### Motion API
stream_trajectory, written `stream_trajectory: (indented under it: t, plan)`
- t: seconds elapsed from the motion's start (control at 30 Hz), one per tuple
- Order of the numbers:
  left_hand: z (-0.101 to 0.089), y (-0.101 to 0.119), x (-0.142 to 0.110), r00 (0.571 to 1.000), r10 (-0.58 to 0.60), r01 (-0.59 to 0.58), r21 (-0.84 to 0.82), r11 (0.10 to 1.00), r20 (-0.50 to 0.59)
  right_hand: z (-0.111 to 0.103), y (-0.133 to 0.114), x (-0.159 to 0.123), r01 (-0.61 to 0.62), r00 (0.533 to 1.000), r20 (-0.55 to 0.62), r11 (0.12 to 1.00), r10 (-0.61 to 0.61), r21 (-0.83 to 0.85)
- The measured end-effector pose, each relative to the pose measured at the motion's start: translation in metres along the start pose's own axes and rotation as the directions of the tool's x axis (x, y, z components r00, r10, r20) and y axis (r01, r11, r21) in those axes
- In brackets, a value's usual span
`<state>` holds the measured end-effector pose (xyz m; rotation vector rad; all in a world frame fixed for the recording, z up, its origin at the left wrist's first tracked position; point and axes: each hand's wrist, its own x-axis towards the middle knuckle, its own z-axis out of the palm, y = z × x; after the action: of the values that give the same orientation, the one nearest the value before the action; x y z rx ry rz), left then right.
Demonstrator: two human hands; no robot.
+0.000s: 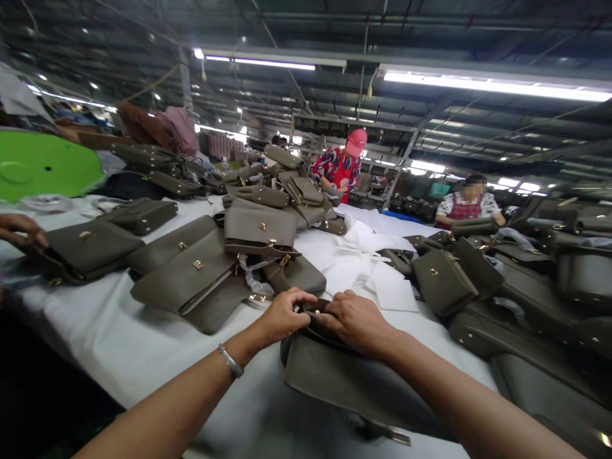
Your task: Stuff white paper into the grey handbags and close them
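A dark olive handbag (354,382) lies on the white-covered table right in front of me, its wide flap toward me and a metal clasp piece hanging at the near edge. My left hand (288,312) pinches the left side of the bag's opening edge. On the other side of a small gold fitting, my right hand (356,319) grips the same edge, fingers curled over it. The bag's inside is mostly hidden by my hands. Just beyond my left hand, a gold buckle on a strap (259,298) rests on the table.
Several olive handbags (191,268) lie to the left, with a heap of them (272,191) farther back and more piled at right (526,306). White padding sheets (382,274) spread mid-table. Another person's hand (21,231) touches a bag at far left. Two people (342,169) work across the table.
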<state>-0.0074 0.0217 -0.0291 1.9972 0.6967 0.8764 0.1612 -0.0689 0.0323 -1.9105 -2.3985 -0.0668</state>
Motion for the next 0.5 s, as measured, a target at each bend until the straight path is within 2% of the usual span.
stream_trajectory:
  t: [0.07,0.13,0.2,0.27,0.33,0.4,0.43,0.5]
  plan:
    - [-0.001,-0.001,-0.002,1.0,0.008,-0.008,-0.003,1.0,-0.022,0.005,-0.011,0.016,-0.035,0.995,0.088,0.999,0.037,-0.021]
    - [-0.001,-0.001,-0.003,0.999,0.008,-0.008,-0.005,1.0,-0.035,0.01,-0.013,0.026,-0.111,0.978,0.187,0.991,0.096,0.07]
    - [0.0,-0.002,-0.003,0.999,0.023,-0.023,-0.001,1.0,-0.028,0.013,-0.009,0.031,-0.203,0.955,0.264,0.946,0.134,0.254]
    - [0.002,-0.005,0.001,0.999,0.042,-0.042,-0.001,0.999,-0.024,0.014,-0.004,0.033,-0.302,0.938,0.309,0.815,0.159,0.495]
    - [0.005,-0.009,0.006,0.999,0.029,-0.03,-0.028,0.999,-0.03,0.016,-0.001,0.034,-0.377,0.926,0.307,0.609,0.221,0.698]
    - [0.008,-0.012,0.011,0.999,-0.004,0.002,-0.062,0.998,-0.037,0.02,0.0,0.036,-0.378,0.92,0.266,0.466,0.288,0.8]
    - [0.009,-0.013,0.013,0.999,-0.016,0.014,-0.073,0.997,-0.036,0.023,-0.001,0.036,-0.346,0.924,0.221,0.434,0.312,0.832]
    - [0.009,-0.014,0.016,0.999,-0.027,0.025,-0.075,0.997,-0.028,0.029,0.0,0.037,-0.253,0.938,0.114,0.424,0.326,0.87]
